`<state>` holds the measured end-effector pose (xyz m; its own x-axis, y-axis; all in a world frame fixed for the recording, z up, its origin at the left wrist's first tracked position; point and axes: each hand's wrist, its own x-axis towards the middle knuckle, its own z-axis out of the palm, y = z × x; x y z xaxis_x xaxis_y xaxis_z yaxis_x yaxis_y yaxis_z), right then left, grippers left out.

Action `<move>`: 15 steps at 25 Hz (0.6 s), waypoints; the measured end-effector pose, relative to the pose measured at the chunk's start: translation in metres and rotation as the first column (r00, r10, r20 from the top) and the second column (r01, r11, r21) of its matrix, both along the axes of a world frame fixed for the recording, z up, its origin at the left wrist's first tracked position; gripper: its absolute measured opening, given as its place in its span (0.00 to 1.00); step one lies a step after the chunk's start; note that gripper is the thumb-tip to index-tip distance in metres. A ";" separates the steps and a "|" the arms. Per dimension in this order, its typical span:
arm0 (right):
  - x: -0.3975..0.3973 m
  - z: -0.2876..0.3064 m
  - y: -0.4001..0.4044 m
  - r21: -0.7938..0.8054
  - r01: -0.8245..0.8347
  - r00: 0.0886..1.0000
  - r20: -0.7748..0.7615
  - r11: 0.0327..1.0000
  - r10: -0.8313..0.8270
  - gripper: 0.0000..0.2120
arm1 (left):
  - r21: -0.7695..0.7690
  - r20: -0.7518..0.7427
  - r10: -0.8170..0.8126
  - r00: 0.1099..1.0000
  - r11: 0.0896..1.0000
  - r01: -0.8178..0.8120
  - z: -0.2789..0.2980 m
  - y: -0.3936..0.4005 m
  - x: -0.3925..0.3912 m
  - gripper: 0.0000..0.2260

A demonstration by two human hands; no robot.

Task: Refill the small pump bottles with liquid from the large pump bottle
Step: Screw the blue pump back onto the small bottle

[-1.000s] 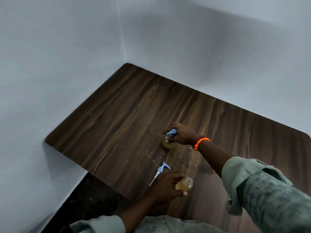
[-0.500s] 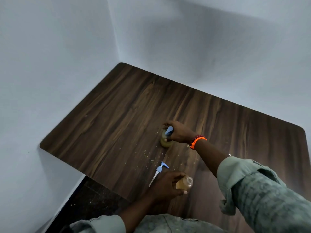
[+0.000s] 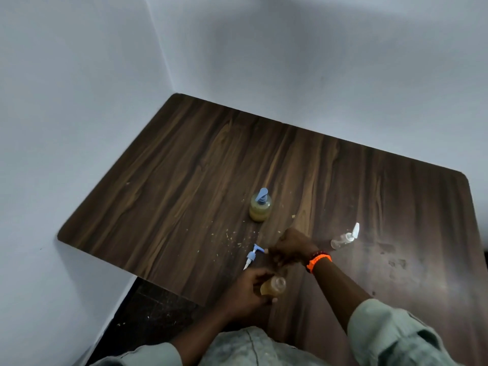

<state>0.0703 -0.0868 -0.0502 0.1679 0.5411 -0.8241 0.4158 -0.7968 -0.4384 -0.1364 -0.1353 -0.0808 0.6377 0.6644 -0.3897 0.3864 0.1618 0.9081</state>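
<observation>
The large pump bottle [image 3: 260, 207], part full of yellowish liquid with a blue pump, stands alone mid-table. My left hand [image 3: 248, 291] grips a small open bottle [image 3: 274, 286] of amber liquid near the front edge, tilted with its neck to the right. A loose blue-and-white pump [image 3: 253, 256] lies on the table just beyond it. My right hand [image 3: 290, 248], blurred, hovers beside that pump with fingers loosely curled and nothing seen in them. A second small clear bottle [image 3: 344, 237] with a white pump lies further right.
The dark wood table [image 3: 184, 167] fits into a corner of white walls. Small crumbs are scattered between the large bottle and the loose pump. Smudges mark the right side. The floor shows past the front-left edge.
My right hand has let go of the large bottle's pump and drawn back toward me, ending beside the loose pump. The view shifted right, bringing the lying clear bottle into sight.
</observation>
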 end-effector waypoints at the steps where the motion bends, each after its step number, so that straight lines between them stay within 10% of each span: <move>1: -0.010 -0.008 -0.004 -0.024 0.084 0.996 -0.029 0.996 -0.084 0.14 | 0.003 0.002 0.009 1.000 1.000 -0.009 0.001 -0.001 -0.005 0.20; 5: -0.040 -0.039 -0.015 -0.006 0.416 0.907 -0.067 0.910 -0.415 0.09 | 0.021 -0.009 0.013 1.000 1.000 -0.012 0.004 -0.002 -0.025 0.22; 11: -0.065 -0.029 0.003 0.238 0.173 0.969 0.134 0.956 -0.209 0.30 | 0.004 0.012 -0.009 1.000 1.000 0.009 0.000 0.004 -0.030 0.22; 15: -0.049 -0.016 -0.005 0.309 0.244 0.956 0.081 0.919 -0.281 0.19 | 0.016 -0.007 -0.038 0.999 0.999 0.038 -0.001 0.008 -0.022 0.21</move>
